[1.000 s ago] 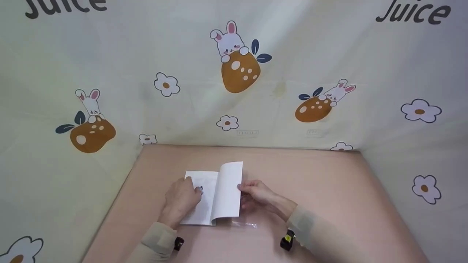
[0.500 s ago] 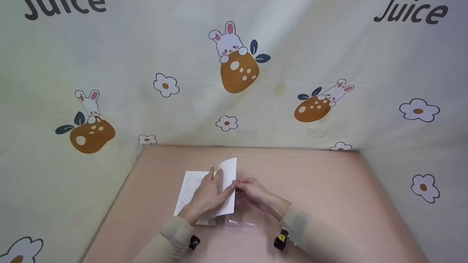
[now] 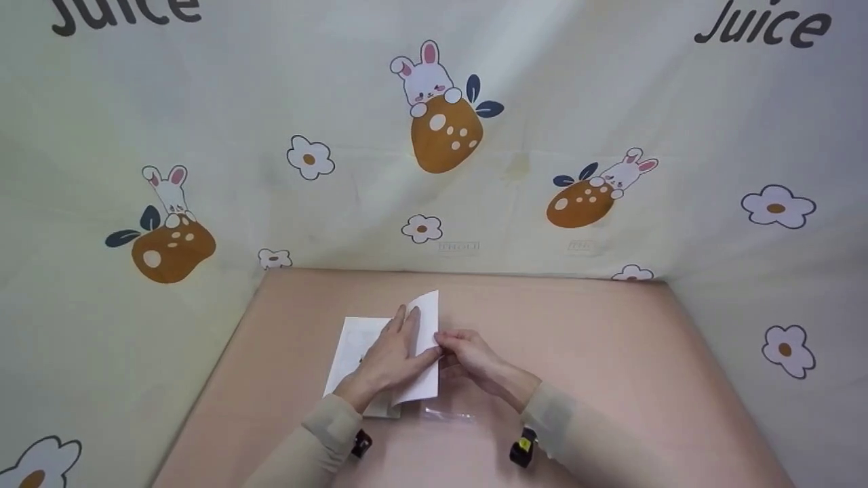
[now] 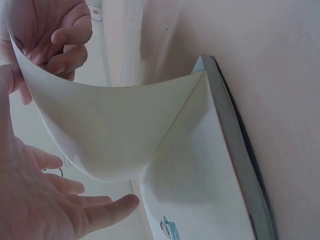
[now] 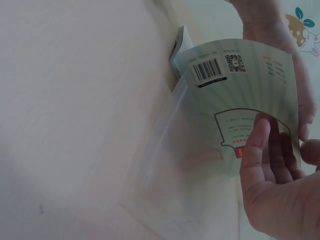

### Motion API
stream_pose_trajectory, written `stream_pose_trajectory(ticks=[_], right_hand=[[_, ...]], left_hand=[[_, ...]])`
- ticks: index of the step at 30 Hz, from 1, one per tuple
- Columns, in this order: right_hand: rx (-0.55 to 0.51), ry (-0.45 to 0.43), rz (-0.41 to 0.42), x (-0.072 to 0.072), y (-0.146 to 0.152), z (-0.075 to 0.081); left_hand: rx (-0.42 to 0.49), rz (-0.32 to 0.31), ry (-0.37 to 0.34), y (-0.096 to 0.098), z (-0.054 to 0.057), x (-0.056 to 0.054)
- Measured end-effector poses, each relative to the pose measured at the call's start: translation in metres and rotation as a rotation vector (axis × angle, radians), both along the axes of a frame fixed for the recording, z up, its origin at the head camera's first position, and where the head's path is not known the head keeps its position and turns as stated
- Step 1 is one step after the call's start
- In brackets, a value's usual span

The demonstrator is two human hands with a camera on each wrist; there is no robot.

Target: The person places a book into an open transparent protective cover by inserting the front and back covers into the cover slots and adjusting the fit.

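A thin book (image 3: 347, 352) lies on the table with its back cover (image 3: 428, 312) lifted upright. The cover's outer side is pale green, with a barcode (image 5: 208, 70) and a QR code (image 5: 235, 63); its inner side is white. My right hand (image 3: 475, 352) pinches the cover's free edge, fingers on the green side. Against the white side lies my left hand (image 3: 388, 356), fingers straight and spread, its thumb reaching that edge close to the right thumb. On the flat page, a small blue printed figure (image 4: 170, 228) shows in the left wrist view.
A clear plastic sleeve (image 3: 447, 413) lies flat on the pinkish table (image 3: 610, 379), just right of the book and partly beneath the raised cover. Pale cloth walls (image 3: 352, 203) printed with rabbits and flowers enclose the table's back and sides.
My left hand has left the flat page and moved right onto the raised cover. The cover stands a little steeper and further left, still in my right hand's pinch.
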State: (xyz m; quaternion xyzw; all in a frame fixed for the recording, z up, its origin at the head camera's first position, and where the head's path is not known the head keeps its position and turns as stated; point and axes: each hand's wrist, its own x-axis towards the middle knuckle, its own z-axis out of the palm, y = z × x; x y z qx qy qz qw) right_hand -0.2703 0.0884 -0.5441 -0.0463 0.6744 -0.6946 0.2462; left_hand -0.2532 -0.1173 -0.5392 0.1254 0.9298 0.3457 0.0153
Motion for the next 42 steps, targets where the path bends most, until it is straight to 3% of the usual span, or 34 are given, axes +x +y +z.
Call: stream_pose_trajectory(ticks=[4, 7, 12, 17, 22, 30, 37, 42], right_hand=[[0.074, 0.105, -0.03, 0.001, 0.001, -0.002], [0.177, 0.251, -0.041, 0.002, 0.002, -0.004], [0.493, 0.523, -0.08, 0.004, 0.006, -0.01], [0.824, 0.646, -0.101, 0.007, 0.006, -0.018], [1.02, 0.672, -0.046, 0.008, -0.002, -0.03], [1.079, 0.616, 0.026, 0.007, -0.008, -0.049], [1.184, 0.604, 0.08, 0.01, -0.009, -0.051], [1.23, 0.561, 0.139, 0.01, -0.011, -0.05]], left_hand=[[-0.015, -0.014, 0.012, -0.001, 0.001, -0.001], [-0.034, -0.027, 0.034, -0.002, 0.001, -0.002], [-0.076, -0.05, 0.051, -0.003, 0.001, -0.003], [-0.124, -0.073, 0.046, -0.004, 0.0, -0.003], [-0.178, -0.085, 0.038, -0.003, -0.003, -0.002], [-0.227, -0.049, 0.001, 0.0, -0.007, 0.002], [-0.285, -0.049, 0.028, 0.003, -0.015, 0.003], [-0.38, -0.068, 0.052, 0.005, -0.018, 0.004]])
